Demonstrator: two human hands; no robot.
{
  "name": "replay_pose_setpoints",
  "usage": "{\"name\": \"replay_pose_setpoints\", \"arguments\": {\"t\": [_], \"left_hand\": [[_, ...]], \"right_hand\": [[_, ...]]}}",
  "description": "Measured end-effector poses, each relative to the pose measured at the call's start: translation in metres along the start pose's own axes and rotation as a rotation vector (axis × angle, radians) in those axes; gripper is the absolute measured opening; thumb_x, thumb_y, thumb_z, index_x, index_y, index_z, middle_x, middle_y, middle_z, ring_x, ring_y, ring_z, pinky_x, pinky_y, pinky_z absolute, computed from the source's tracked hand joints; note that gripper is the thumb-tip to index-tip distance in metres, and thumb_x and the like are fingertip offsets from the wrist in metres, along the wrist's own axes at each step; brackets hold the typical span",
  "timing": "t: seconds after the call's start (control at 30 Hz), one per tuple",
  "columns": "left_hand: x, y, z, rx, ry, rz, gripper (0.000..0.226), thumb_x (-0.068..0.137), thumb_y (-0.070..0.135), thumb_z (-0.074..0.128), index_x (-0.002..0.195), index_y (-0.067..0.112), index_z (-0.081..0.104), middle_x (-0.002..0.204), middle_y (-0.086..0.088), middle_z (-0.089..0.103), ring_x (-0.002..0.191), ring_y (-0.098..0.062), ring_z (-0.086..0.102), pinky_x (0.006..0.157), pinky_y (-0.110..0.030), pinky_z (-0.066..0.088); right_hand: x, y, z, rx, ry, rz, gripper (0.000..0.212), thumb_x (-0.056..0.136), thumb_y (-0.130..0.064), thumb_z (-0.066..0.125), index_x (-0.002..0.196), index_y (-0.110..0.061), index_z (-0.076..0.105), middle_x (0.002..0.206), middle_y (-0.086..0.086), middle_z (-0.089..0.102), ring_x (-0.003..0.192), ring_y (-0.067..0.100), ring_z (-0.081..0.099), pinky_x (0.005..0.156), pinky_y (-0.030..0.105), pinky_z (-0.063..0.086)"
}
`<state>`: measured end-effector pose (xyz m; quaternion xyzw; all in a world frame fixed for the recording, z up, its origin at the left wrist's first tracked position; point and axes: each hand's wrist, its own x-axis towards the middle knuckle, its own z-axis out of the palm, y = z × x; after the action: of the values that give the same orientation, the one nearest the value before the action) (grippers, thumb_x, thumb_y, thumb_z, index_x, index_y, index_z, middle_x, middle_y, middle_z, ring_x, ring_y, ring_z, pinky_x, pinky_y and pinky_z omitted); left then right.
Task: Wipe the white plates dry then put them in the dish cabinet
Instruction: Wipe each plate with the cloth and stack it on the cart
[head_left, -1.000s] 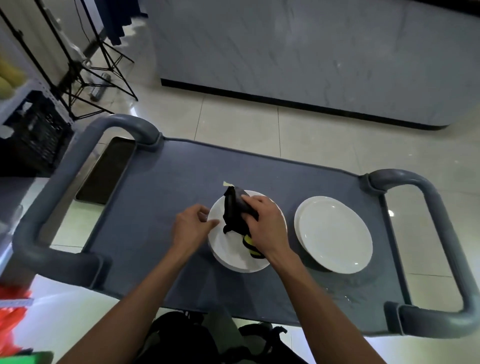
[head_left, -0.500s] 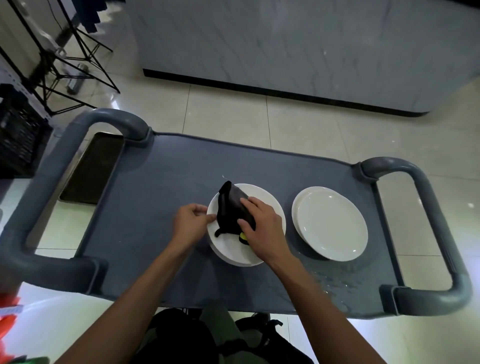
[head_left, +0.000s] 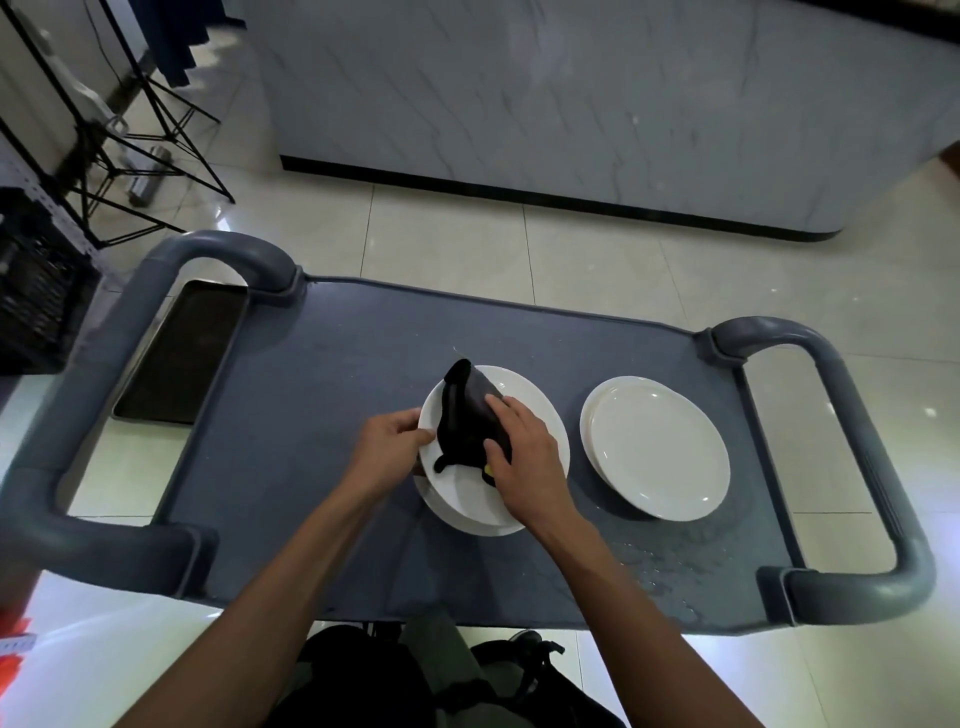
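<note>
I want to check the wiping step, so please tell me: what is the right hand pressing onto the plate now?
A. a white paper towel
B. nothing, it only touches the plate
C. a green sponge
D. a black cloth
D: the right hand presses a black cloth onto the plate, while the left hand holds the plate's rim.

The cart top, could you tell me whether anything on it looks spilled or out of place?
Yes: water droplets lie spilled on the grey cart top, near the right-hand plates. Otherwise nothing stands out.
</note>
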<state>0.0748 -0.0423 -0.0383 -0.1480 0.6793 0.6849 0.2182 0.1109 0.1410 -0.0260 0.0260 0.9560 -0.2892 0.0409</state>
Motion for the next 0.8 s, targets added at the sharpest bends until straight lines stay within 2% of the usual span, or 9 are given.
{"name": "replay_pose_setpoints", "arguments": {"t": [0.1,0.23,0.37,0.5,0.63,0.8], "left_hand": [[-0.005,0.008,0.002,-0.146,-0.078,-0.061,0.040,0.088,-0.010,0.054,0.110,0.017,0.074,0.093,-0.013,0.077,0.077,-0.025,0.073,0.060,-0.034,0.059],[-0.009,0.015,0.005,-0.246,-0.102,-0.067,0.043,0.087,-0.014,0.055,0.115,0.014,0.070,0.099,-0.017,0.075,0.080,-0.028,0.072,0.061,-0.034,0.059],[-0.009,0.018,0.008,-0.188,-0.122,-0.092,0.040,0.082,-0.016,0.053,0.109,0.006,0.073,0.090,-0.017,0.073,0.078,-0.028,0.069,0.062,-0.034,0.058],[-0.008,0.017,0.007,-0.146,-0.144,-0.095,0.041,0.078,-0.017,0.050,0.104,0.005,0.074,0.085,-0.017,0.071,0.076,-0.028,0.067,0.061,-0.034,0.057],[-0.009,0.019,0.005,-0.088,-0.210,-0.089,0.052,0.079,-0.014,0.048,0.110,0.018,0.074,0.094,-0.016,0.073,0.082,-0.029,0.069,0.066,-0.040,0.058],[-0.013,0.023,0.004,-0.096,-0.255,-0.069,0.058,0.079,-0.015,0.046,0.113,0.023,0.073,0.105,-0.020,0.073,0.093,-0.039,0.070,0.068,-0.047,0.059]], "right_hand": [[-0.002,-0.002,0.001,0.080,0.046,0.008,0.053,0.097,-0.008,0.054,0.148,-0.020,0.047,0.152,0.001,0.046,0.140,0.022,0.039,0.120,0.034,0.028],[-0.004,-0.005,0.001,0.150,0.098,0.000,0.051,0.096,-0.003,0.051,0.145,-0.017,0.050,0.149,0.002,0.049,0.139,0.021,0.041,0.119,0.035,0.030],[-0.005,-0.005,0.001,0.174,0.139,-0.017,0.051,0.094,0.001,0.052,0.143,-0.016,0.053,0.146,0.002,0.052,0.136,0.020,0.044,0.118,0.034,0.032],[-0.009,-0.005,0.001,0.173,0.163,-0.038,0.052,0.093,0.004,0.052,0.141,-0.015,0.056,0.145,0.003,0.053,0.137,0.021,0.044,0.117,0.028,0.030],[-0.010,-0.008,0.002,0.173,0.160,-0.070,0.049,0.094,0.002,0.055,0.139,-0.016,0.058,0.144,0.002,0.054,0.135,0.020,0.045,0.115,0.021,0.028],[-0.006,-0.017,0.005,0.161,0.180,-0.136,0.046,0.093,-0.002,0.061,0.137,-0.017,0.061,0.141,0.005,0.057,0.129,0.026,0.049,0.112,0.039,0.037]]}}
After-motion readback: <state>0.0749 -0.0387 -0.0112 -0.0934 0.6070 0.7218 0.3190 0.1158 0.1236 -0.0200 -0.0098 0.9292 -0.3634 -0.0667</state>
